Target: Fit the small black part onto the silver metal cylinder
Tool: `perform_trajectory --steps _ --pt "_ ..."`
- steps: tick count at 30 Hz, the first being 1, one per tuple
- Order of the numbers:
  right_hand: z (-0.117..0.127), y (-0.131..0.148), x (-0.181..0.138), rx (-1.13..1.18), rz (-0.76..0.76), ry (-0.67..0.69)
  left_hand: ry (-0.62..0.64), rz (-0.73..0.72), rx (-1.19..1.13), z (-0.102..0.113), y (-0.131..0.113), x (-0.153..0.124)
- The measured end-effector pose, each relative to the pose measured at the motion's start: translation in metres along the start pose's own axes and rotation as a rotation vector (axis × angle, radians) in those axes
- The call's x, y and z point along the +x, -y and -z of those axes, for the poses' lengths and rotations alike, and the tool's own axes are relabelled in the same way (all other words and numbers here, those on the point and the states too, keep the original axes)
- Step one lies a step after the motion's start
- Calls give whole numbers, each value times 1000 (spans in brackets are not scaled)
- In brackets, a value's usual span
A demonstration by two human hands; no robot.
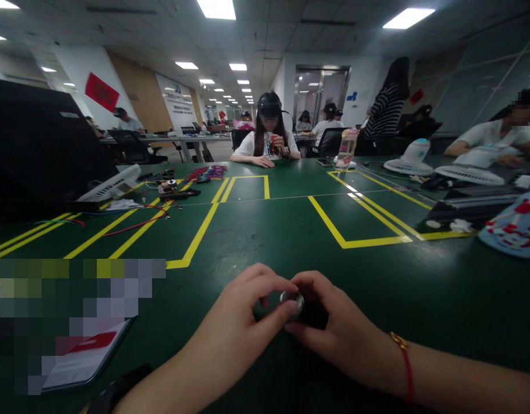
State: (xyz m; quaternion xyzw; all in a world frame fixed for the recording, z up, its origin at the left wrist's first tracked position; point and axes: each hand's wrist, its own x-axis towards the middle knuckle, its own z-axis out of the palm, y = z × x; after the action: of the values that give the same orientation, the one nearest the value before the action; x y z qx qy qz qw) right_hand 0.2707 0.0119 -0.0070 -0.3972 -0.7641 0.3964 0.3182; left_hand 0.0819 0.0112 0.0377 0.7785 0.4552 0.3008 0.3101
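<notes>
Just above the green tabletop (256,236), a small round silvery metal piece (292,303) sits between my two hands. The thumb and index finger of my left hand (252,316) pinch it from the left. From the right, my right hand (334,322) curls its thumb and fingers around the same piece. Its far side and underside are hidden by my fingers, so its exact kind does not show. A red cord bracelet (407,368) circles my right wrist, and a dark band (118,388) is on my left.
Yellow tape (200,236) marks the table. Wires (208,173) and small parts lie at the far left, near a large black object (41,149). White fans (414,158), a bottle (346,149) and a blue patterned pouch (515,224) stand right. A person (269,138) sits opposite.
</notes>
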Motion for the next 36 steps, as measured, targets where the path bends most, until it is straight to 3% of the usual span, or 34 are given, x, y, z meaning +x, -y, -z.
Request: perform_trajectory --steps 6,13,16,20,24,27,31,33,36 --pt "14 0 -3 -108 -16 10 -93 63 -45 7 4 5" --pt "18 -6 -6 -96 -42 -16 69 77 129 -15 39 1" --pt "15 -4 -4 -66 -53 -2 68 68 148 -20 40 3" --pt "22 -4 -6 -88 -51 -51 62 85 115 -11 35 -1" --pt "66 -25 -23 -188 -119 -272 13 175 15 12 43 -20" --pt "125 -56 -50 -403 -229 -501 -60 287 -13 28 58 -36" --pt "200 -92 -90 -690 -501 -704 -106 438 -87 37 71 -45" --pt "224 -104 -105 -750 -578 -755 -116 444 -109 37 72 -45" --pt "237 -113 -112 -971 -514 -789 -123 425 -114 34 68 -44"
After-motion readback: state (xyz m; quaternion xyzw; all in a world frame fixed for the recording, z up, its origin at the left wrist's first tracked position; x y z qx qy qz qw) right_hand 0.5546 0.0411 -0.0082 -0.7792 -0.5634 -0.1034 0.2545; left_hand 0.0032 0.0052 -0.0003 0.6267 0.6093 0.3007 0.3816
